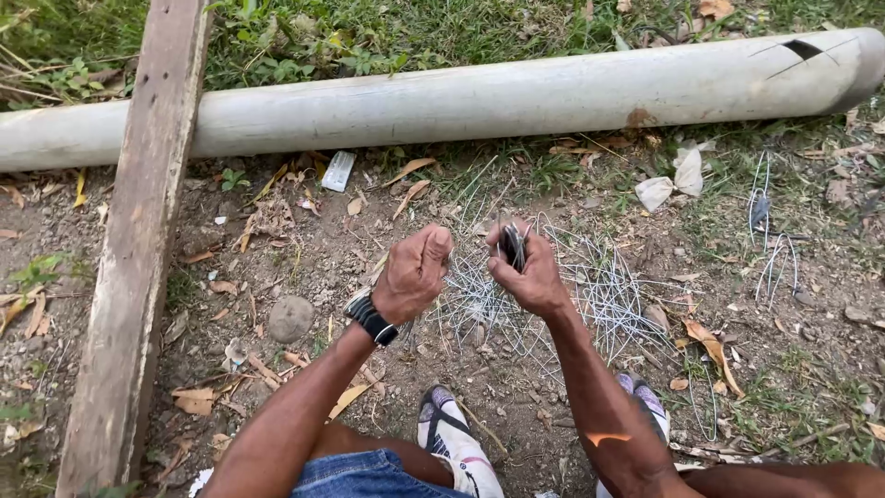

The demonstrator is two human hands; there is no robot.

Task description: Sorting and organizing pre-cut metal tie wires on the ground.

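Note:
My left hand (415, 272) is closed into a fist, a black wristband on its wrist, and seems to pinch thin wire, though the wire is hard to make out. My right hand (527, 267) grips a small dark tool, likely pliers (513, 245), with wire ends sticking up from it. Both hands hover above a loose tangle of thin grey wires (590, 290) spread on the dirt. My two sandalled feet (452, 438) rest just below the pile.
A long pale pipe (516, 97) lies across the ground beyond the wires. A weathered wooden plank (138, 240) runs down the left, over the pipe. More bent wires (770, 244) lie at right. A round stone (290, 318), dry leaves and litter dot the dirt.

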